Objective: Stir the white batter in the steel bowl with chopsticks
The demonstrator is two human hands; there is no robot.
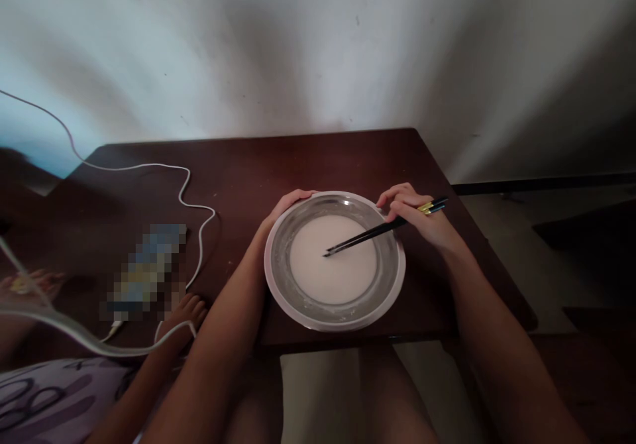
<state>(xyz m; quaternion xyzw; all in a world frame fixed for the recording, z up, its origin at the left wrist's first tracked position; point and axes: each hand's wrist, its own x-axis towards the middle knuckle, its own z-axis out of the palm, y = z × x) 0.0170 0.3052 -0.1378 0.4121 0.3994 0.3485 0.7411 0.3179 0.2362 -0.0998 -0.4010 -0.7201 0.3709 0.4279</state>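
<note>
A metal bowl (284, 291) with a pale rim stands at the near edge of the dark reddish-brown desk (318, 159), directly before the person. White liquid (332, 278) fills its lower part, with smears on the inner wall. The left hand (288, 204) lies around the bowl's left side, its fingers together at the far-left rim; whether they clamp it I cannot tell. The right hand's (412, 211) fingers are clamped on a pair of black chopsticks (370, 234) with gold and blue bands, at the bowl's right rim. The chopsticks slant leftward, tips over the liquid; contact is unclear. Left of the bowl lie a pixelated device (149, 265) and a white cable (201, 207). Another person's hand (187, 310) rests near the left forearm.
</note>
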